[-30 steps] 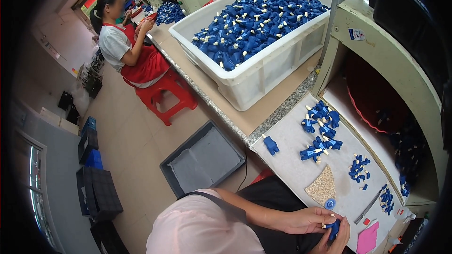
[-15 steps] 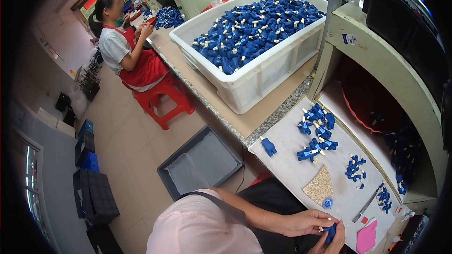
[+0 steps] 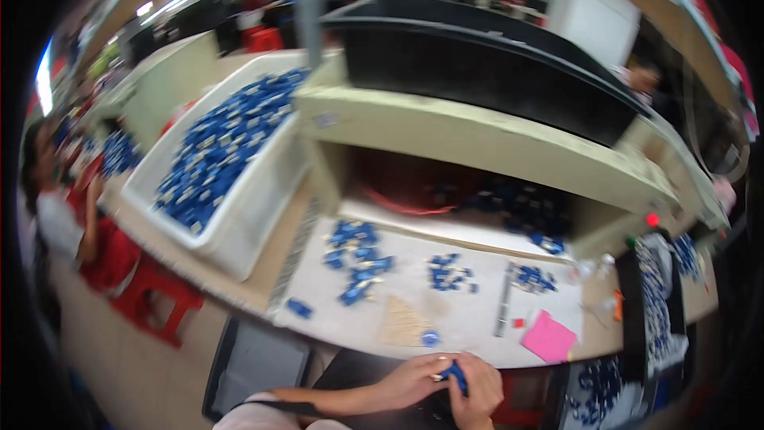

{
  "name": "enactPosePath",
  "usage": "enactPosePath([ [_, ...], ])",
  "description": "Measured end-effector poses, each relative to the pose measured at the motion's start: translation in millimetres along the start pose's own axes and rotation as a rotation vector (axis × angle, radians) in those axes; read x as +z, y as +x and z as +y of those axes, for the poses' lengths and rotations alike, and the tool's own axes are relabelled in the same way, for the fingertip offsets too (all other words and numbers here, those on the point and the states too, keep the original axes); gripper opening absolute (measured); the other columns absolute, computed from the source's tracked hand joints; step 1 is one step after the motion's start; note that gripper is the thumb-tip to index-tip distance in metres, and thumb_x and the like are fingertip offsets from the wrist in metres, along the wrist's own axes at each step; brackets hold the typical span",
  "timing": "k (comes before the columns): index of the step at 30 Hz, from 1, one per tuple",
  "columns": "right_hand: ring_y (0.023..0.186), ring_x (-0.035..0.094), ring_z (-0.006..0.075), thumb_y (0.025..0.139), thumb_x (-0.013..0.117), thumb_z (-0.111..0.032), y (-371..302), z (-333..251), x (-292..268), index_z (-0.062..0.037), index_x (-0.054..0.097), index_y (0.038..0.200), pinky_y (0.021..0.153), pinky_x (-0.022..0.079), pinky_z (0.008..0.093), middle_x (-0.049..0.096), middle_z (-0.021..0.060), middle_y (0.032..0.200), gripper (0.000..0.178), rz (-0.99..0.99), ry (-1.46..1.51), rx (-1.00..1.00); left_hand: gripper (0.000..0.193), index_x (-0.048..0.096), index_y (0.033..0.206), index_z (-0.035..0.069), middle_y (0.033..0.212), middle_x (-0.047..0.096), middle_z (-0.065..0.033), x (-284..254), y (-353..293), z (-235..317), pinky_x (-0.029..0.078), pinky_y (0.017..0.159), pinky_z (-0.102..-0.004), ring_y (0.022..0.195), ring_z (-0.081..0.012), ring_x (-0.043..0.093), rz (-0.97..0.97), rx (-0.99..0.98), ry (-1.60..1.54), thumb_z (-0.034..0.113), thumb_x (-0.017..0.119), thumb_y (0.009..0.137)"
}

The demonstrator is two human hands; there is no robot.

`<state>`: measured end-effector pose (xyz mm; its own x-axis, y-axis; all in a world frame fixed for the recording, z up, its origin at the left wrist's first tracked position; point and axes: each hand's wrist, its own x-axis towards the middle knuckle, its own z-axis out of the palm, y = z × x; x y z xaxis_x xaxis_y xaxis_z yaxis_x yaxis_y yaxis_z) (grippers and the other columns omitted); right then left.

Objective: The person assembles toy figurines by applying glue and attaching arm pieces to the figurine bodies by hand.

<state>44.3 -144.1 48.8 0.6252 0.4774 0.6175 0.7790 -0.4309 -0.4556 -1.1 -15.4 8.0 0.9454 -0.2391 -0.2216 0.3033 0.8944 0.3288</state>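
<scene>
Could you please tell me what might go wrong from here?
The blue piece held between the left grip and right grip is in front of the near edge of the worktable, so a slip could drop it off the table. The lone blue figure lies close to the table's left edge and might get knocked off. The round blue item sits near the hands and could be brushed aside.

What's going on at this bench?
A person is holding a small blue piece between the left hand and right hand, by the near edge of a white work surface. Clusters of blue parts and a pink sheet lie on it. A white tub, heaped with similar parts, stands to the left.
</scene>
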Motion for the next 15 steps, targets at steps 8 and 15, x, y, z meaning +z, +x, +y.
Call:
enactPosePath([
  [8, 0.088, 0.061, 0.0249, 0.069, 0.063, -0.005, -5.8, 1.0, -14.6, -0.0003, 0.059, 0.097, 0.072, 0.047, 0.0315, 0.062, 0.0112, 0.096, 0.028, 0.098, -0.004, 0.085, 0.028, 0.052, 0.103, 0.003, 0.103, 0.055, -0.0064, -0.2, 9.6, -2.0, 0.040, 0.089, -0.0378, 0.099, -0.0184, 0.051, 0.005, -0.050, 0.089, 0.024, 0.053, 0.086],
  [15, 0.092, 0.060, 0.0233, 0.069, 0.063, -0.006, -14.0, 6.7, -10.2, 0.0011, 0.058, 0.100, 0.074, 0.047, 0.0316, 0.061, 0.0116, 0.100, 0.032, 0.120, 0.011, 0.045, 0.036, 0.049, 0.115, 0.004, 0.111, 0.052, -0.0066, 9.6, 6.6, -2.5, 0.037, 0.091, -0.0375, 0.104, -0.0180, 0.047, 0.022, -0.016, 0.151, 0.025, 0.053, 0.086],
])
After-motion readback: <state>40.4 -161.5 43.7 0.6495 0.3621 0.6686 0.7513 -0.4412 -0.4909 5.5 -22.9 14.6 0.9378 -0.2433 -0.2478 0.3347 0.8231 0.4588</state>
